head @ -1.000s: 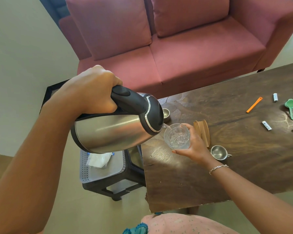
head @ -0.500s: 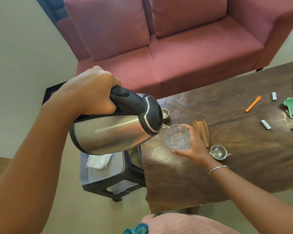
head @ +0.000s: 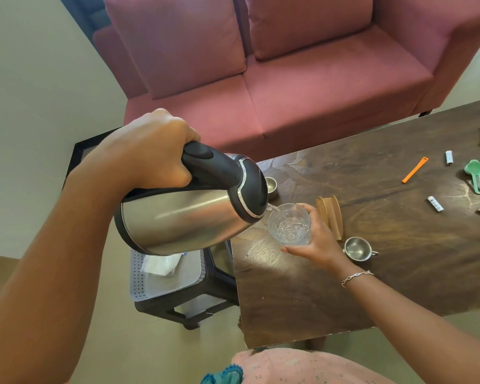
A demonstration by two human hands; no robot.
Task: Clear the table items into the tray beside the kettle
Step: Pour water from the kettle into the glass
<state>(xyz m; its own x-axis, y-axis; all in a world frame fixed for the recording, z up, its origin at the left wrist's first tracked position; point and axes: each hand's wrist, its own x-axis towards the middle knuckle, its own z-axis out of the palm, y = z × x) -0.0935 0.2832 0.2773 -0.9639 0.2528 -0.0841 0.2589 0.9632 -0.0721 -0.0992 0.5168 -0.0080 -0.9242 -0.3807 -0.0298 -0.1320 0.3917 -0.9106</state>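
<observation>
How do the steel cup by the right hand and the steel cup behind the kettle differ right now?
The near steel cup stands in full view beside the right hand, its side handle showing; the far steel cup is partly hidden behind the kettle, no handle visible. Both are small, upright and stand on the table.

left hand [head: 150, 151]: fist closed, arm raised | right hand [head: 316, 239]: fingers curled, gripping

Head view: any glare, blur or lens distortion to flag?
Head view: wide-angle bending shows in the curved wall edge and splayed sofa; bright streak reflections on the steel kettle held by the left hand; pale sheen on the table near the glass in the right hand; focus is sharp, with no obvious motion blur.
</observation>
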